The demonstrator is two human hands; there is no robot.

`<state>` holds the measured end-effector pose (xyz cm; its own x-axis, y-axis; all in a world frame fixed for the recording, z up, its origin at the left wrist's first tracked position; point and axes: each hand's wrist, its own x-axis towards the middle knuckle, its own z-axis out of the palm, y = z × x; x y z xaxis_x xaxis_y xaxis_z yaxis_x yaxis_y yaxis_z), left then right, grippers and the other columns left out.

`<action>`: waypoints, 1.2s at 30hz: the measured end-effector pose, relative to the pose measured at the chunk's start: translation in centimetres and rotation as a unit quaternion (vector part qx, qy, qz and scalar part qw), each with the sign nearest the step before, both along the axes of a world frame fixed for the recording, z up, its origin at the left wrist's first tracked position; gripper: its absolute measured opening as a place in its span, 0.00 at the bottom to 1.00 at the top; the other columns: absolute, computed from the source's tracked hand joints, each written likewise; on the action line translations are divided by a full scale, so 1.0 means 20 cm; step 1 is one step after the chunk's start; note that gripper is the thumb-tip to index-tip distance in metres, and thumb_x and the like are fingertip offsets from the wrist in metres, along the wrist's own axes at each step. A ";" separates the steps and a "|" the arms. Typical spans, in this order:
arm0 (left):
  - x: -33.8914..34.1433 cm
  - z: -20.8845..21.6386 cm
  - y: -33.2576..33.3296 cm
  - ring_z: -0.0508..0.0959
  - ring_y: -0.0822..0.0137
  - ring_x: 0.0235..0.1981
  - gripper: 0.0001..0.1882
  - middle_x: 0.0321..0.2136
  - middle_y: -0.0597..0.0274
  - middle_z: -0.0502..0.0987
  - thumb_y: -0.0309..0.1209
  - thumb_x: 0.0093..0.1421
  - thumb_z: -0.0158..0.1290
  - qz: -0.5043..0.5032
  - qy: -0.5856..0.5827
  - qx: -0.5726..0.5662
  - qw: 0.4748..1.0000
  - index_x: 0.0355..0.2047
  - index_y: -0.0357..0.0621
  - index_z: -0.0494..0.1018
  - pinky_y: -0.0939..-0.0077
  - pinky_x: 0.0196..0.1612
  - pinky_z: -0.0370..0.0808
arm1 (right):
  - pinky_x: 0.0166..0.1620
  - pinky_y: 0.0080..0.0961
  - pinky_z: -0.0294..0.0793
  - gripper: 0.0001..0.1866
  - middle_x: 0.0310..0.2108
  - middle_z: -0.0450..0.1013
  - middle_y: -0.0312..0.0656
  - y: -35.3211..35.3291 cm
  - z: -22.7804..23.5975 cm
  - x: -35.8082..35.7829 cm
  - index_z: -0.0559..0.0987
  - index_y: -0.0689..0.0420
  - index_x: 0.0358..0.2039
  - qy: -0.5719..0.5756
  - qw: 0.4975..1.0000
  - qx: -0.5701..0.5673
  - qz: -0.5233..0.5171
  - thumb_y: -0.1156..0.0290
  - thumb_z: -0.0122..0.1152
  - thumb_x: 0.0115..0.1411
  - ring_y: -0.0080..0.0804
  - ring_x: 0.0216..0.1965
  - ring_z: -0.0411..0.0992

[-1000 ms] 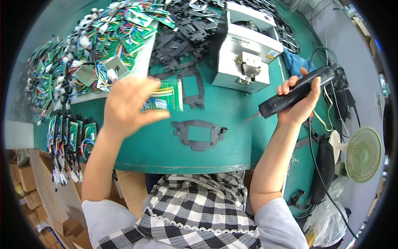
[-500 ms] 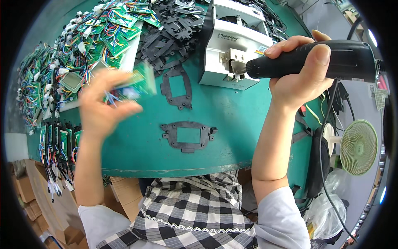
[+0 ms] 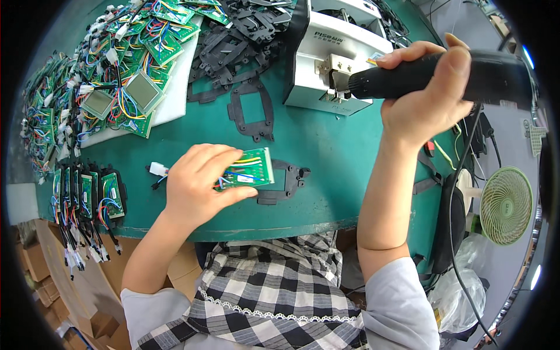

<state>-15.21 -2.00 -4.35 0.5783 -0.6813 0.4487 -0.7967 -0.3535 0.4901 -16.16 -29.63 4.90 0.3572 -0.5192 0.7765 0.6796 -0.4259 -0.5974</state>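
My left hand is closed on the edges of a green circuit board with coloured wires. It holds the board over the left part of a black plastic frame, hiding much of that frame; whether the two touch I cannot tell. A white connector pokes out on the hand's left side. My right hand grips a black electric screwdriver, its tip at the metal outlet on the front of a white screw feeder.
Wired circuit boards lie heaped at the far left on white foam. Several assembled frames with boards stand in a row at the left edge. Black plastic frames pile up beside the feeder, one loose frame nearer. A green fan is at the right.
My left hand has brought the circuit board from the pile side, nearer and to the right, over the black frame. The right hand keeps the screwdriver at the feeder, shifting only slightly.
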 end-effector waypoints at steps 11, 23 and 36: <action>-0.06 -0.05 -0.12 0.78 0.58 0.37 0.29 0.36 0.60 0.78 0.48 0.38 0.65 -0.075 -0.063 0.021 0.995 0.36 0.40 0.77 0.64 0.43 0.74 | 0.21 0.29 0.74 0.31 0.18 0.70 0.48 0.02 0.00 -0.02 0.64 0.69 0.45 0.033 0.999 -0.016 0.004 0.50 0.55 0.60 0.35 0.14 0.70; -0.06 -0.08 -0.13 0.76 0.60 0.40 0.29 0.38 0.63 0.77 0.49 0.40 0.63 -0.073 -0.035 0.041 0.996 0.39 0.43 0.77 0.66 0.44 0.72 | 0.19 0.29 0.73 0.35 0.19 0.67 0.46 0.27 -0.18 -0.23 0.61 0.67 0.49 0.185 0.970 0.056 0.149 0.46 0.56 0.58 0.33 0.14 0.68; -0.07 -0.08 -0.13 0.74 0.62 0.38 0.30 0.40 0.66 0.76 0.48 0.40 0.64 -0.068 -0.007 0.059 0.996 0.41 0.45 0.76 0.66 0.42 0.68 | 0.19 0.24 0.73 0.40 0.20 0.69 0.45 0.33 -0.24 -0.24 0.62 0.67 0.46 0.186 0.970 0.025 0.154 0.41 0.63 0.52 0.30 0.16 0.70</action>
<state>-16.57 -4.52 -6.03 0.4723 -0.8010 0.3679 -0.8470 -0.2969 0.4409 -21.02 -23.05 0.06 0.7523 -0.3765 0.5407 0.5033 -0.2013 -0.8403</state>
